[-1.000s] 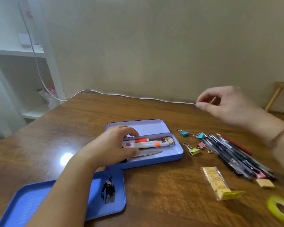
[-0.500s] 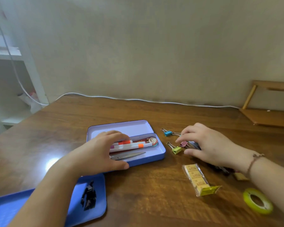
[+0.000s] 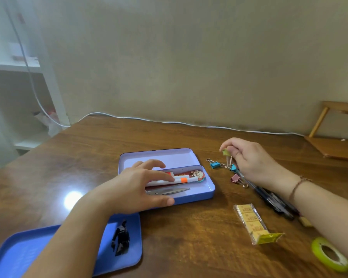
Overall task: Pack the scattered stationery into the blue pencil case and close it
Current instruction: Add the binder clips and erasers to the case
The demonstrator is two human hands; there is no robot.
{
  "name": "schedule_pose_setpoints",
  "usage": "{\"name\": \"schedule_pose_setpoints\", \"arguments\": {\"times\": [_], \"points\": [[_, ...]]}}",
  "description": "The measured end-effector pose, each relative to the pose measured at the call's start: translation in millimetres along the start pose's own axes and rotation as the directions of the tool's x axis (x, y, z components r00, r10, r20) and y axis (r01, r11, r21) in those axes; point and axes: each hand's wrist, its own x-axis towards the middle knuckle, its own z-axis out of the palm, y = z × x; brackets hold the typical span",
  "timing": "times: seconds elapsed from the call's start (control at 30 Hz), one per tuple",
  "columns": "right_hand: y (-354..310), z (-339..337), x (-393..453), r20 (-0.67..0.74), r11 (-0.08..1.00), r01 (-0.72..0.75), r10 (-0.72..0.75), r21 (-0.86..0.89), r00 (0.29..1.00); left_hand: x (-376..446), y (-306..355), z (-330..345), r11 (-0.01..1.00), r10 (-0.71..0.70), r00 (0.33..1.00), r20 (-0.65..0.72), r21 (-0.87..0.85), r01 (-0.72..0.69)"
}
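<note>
Pinching a green binder clip (image 3: 226, 152) above the table, my right hand (image 3: 249, 160) hovers right of the open blue pencil case (image 3: 193, 195); my left hand (image 3: 141, 189) rests spread across its near-left end, grasping nothing.

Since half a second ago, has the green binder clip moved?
Yes. The green binder clip has left the table beside the pencil case; the right hand now pinches it in the air, above the blue binder clips.

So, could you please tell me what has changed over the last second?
The right hand came down to the binder clips and lifted the green binder clip in its fingers. The left hand stayed on the blue pencil case; everything else stayed put.
</note>
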Motion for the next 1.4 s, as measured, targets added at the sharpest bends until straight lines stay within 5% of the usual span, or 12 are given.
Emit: {"name": "schedule_pose_setpoints", "arguments": {"times": [0.17,0.33,0.6,0.8,1.07,1.23,1.4], "points": [[-16.5,31.8,14.5,0.158,0.990,0.070,-0.050,-0.123,0.986,-1.6,3.2,0.7,0.995,-0.020,0.998,0.067,0.102,0.013],[-18.1,53.0,21.7,0.057,0.980,0.098,-0.089,-0.171,0.994,-2.7,5.7,-2.9,0.986,-0.072,0.995,0.071,0.153,0.060],[-19.2,53.2,23.7,0.114,0.926,0.174,-0.143,-0.335,0.983,-2.8,7.1,-3.4,0.981,-0.081,0.994,0.077,0.184,0.066],[-21.7,48.8,23.8,0.122,0.944,0.095,-0.059,-0.315,0.991,-5.6,9.1,-4.6,0.983,-0.063,0.992,0.109,0.177,0.043],[-0.4,2.0,30.5,-0.090,0.974,0.049,-0.070,-0.223,0.994,-4.9,8.0,-3.6,0.975,-0.065,0.992,0.112,0.218,0.039],[23.5,-24.2,6.2,0.224,0.877,0.091,0.020,-0.472,0.974,-4.3,6.5,-3.4,0.976,-0.062,0.992,0.114,0.214,0.036],[32.9,-9.7,-17.5,0.342,0.797,0.255,-0.064,-0.548,0.937,-4.9,8.7,-4.7,0.982,-0.066,0.991,0.114,0.182,0.045]]}}
